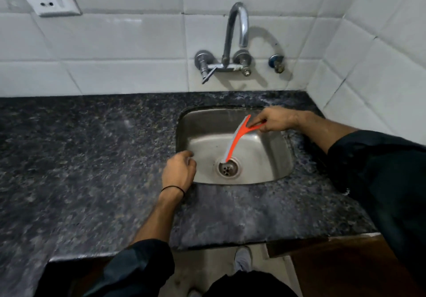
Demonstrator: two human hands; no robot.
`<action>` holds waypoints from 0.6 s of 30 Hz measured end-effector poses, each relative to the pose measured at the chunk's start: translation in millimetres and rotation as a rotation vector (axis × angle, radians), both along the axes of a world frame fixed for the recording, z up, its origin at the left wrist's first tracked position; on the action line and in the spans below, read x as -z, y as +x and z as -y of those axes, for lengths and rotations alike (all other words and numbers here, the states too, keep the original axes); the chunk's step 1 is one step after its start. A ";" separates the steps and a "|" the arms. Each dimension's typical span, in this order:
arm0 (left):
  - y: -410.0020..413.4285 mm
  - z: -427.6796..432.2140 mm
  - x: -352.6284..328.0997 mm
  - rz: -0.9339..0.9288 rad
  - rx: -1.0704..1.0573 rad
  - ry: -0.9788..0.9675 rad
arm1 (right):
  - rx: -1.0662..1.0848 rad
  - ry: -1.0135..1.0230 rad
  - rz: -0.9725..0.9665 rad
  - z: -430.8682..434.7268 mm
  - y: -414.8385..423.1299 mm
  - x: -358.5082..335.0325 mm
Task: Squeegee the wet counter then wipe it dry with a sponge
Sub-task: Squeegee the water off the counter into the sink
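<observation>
While over the sink [265, 158], right grip [276, 119] clasping orange squeegee [235, 139]; left grip [178, 170] loosely curled, empty

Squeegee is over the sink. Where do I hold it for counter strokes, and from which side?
Grip the squeegee by its handle, coming from the right as the right hand does: the handle juts off the blade's orange back, opposite the grey rubber edge, leaving it free.
</observation>
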State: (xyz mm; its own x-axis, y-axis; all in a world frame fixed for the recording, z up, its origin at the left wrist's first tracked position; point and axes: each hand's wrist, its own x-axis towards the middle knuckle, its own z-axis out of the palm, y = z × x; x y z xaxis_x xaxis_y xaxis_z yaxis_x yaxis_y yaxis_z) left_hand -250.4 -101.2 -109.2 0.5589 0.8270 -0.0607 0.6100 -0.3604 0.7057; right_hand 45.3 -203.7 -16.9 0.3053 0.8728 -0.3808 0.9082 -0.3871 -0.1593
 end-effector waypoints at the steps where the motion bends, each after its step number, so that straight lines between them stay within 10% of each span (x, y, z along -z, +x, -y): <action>1: 14.7 0.5 -3.2 0.007 0.018 0.000 | 0.052 0.028 -0.024 3.5 7.0 2.4; 10: 128.4 -16.0 -38.6 0.058 0.141 0.123 | 0.883 0.392 -0.883 24.6 63.8 -5.4; 18: 229.1 -33.3 -74.3 0.121 0.310 0.271 | 1.016 0.429 -1.331 27.5 129.1 -34.0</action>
State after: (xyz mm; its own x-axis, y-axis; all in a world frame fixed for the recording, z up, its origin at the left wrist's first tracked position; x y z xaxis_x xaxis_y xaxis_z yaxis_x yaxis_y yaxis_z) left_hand -21.3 -67.9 -34.9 0.7733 0.5956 0.2173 0.3619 -0.6961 0.6200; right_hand 174.4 -231.2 17.1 0.4483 0.6445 -0.6194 -0.4826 -0.4087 -0.7746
